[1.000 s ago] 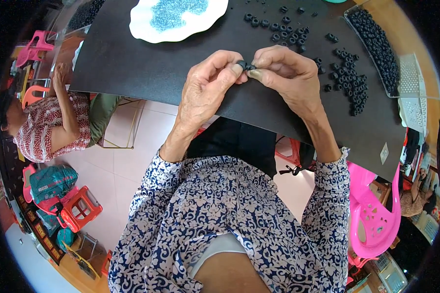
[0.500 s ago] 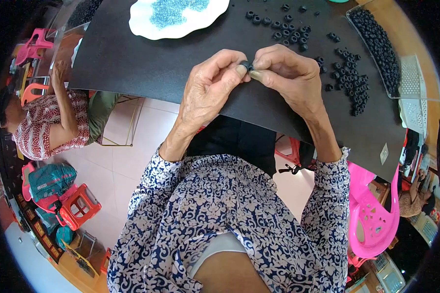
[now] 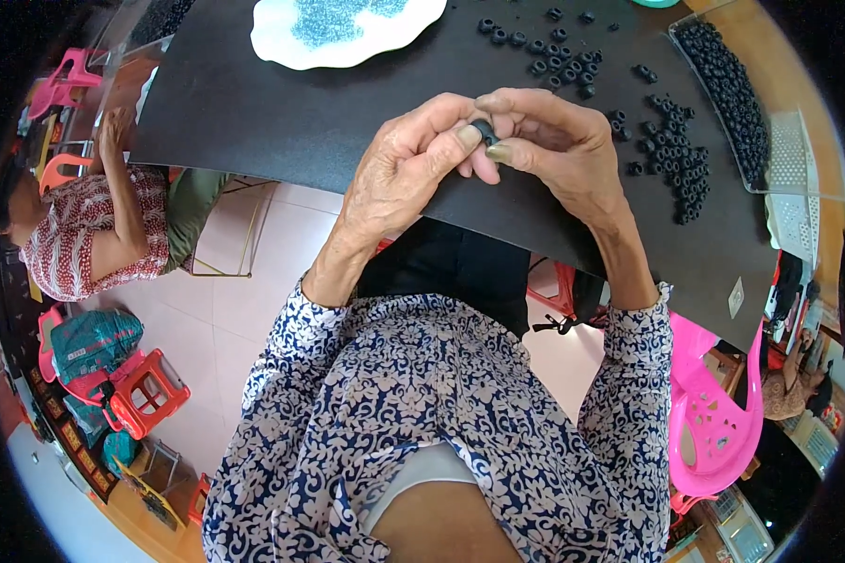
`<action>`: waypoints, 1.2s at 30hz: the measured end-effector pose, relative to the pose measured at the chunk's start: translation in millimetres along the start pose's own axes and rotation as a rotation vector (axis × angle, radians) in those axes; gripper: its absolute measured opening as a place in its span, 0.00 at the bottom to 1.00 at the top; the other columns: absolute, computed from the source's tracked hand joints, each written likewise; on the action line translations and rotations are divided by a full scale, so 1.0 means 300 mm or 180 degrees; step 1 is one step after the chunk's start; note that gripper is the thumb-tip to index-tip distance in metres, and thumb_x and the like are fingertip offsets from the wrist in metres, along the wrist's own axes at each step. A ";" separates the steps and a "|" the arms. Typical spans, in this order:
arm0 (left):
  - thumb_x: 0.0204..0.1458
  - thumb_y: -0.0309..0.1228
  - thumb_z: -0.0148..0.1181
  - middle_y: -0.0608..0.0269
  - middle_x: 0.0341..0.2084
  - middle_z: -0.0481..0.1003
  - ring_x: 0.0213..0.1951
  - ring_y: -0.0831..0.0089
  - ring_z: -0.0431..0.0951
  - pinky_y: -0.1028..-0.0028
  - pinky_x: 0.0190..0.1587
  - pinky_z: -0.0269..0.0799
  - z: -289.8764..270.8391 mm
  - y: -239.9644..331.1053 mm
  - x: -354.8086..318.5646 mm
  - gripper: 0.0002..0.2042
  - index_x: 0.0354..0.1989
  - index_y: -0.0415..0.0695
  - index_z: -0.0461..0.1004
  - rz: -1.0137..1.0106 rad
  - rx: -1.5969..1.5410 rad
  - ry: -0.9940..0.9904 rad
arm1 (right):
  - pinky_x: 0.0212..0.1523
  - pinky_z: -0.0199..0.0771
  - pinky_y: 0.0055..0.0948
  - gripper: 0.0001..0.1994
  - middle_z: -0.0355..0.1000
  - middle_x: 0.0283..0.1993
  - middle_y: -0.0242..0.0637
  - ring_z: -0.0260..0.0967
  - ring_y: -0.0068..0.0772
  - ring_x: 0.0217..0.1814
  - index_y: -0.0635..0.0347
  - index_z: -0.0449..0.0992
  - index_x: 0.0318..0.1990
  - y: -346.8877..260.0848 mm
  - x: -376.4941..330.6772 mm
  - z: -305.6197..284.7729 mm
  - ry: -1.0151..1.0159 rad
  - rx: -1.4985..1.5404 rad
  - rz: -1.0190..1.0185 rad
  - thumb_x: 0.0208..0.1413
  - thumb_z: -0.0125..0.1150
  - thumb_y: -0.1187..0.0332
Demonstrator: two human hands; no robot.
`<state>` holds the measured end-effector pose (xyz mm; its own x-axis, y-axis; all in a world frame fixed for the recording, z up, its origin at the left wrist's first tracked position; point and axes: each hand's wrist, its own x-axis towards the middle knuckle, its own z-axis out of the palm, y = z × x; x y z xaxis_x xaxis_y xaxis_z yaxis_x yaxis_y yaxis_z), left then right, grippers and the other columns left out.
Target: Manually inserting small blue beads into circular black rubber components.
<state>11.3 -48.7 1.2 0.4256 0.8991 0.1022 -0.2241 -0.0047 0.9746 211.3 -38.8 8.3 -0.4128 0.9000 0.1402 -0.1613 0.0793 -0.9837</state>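
Between my hands, above the front edge of a dark table (image 3: 253,113), is a small black ring-shaped piece (image 3: 483,129). My left hand (image 3: 396,169) pinches it between thumb and forefinger. My right hand (image 3: 573,155) has its thumb against the piece's lower right side, with the fingers curled behind; those fingertips are partly hidden. Similar black pieces lie in a larger pile (image 3: 678,155) to the right of my hands and in a looser group (image 3: 559,64) beyond them. At the far left, a white wavy-edged plate (image 3: 406,36) holds fine bluish grains.
A clear container (image 3: 683,53) full of black pieces stands at the table's right side, beside a white perforated basket (image 3: 793,150). A pink chair (image 3: 723,413) is close on my right. To the left sits another person (image 3: 94,235), with a red stool (image 3: 148,394) nearby.
My right hand has shifted its grip: its forefinger has lifted off and its thumb has slid slightly down and right. The piece has tilted and shows more between my fingers.
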 end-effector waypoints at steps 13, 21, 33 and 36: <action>0.65 0.33 0.47 0.63 0.28 0.78 0.33 0.78 0.76 0.77 0.39 0.71 -0.014 -0.011 0.007 0.13 0.46 0.37 0.74 -0.0037 0.0128 -0.0117 | 0.45 0.71 0.20 0.16 0.68 0.38 0.30 0.68 0.20 0.41 0.67 0.78 0.49 0.005 0.013 0.003 -0.0205 0.0049 -0.0138 0.51 0.65 0.82; 0.65 0.32 0.47 0.62 0.26 0.77 0.31 0.77 0.77 0.76 0.37 0.72 -0.004 -0.006 0.010 0.11 0.44 0.38 0.74 0.0033 0.0413 -0.0112 | 0.45 0.72 0.20 0.14 0.70 0.38 0.31 0.68 0.19 0.41 0.67 0.77 0.47 0.024 0.014 -0.026 -0.0274 -0.0253 -0.0075 0.52 0.65 0.82; 0.65 0.32 0.46 0.62 0.25 0.78 0.31 0.77 0.74 0.76 0.38 0.71 -0.004 -0.002 0.012 0.12 0.43 0.37 0.74 -0.0001 0.0332 -0.0104 | 0.41 0.71 0.18 0.17 0.72 0.39 0.29 0.69 0.17 0.38 0.63 0.75 0.48 0.010 0.038 -0.054 -0.0295 -0.0052 0.0304 0.50 0.70 0.75; 0.65 0.33 0.45 0.61 0.27 0.78 0.32 0.77 0.73 0.77 0.40 0.70 -0.006 0.004 0.006 0.13 0.44 0.36 0.74 -0.0093 0.0193 -0.0059 | 0.43 0.71 0.18 0.18 0.72 0.39 0.29 0.70 0.18 0.39 0.63 0.75 0.48 0.005 0.039 -0.050 -0.0312 -0.0063 0.0282 0.50 0.71 0.72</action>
<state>10.1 -46.2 2.2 0.4475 0.8910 0.0766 -0.1581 -0.0055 0.9874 219.6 -21.7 6.8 -0.5103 0.8577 0.0619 -0.1029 0.0106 -0.9946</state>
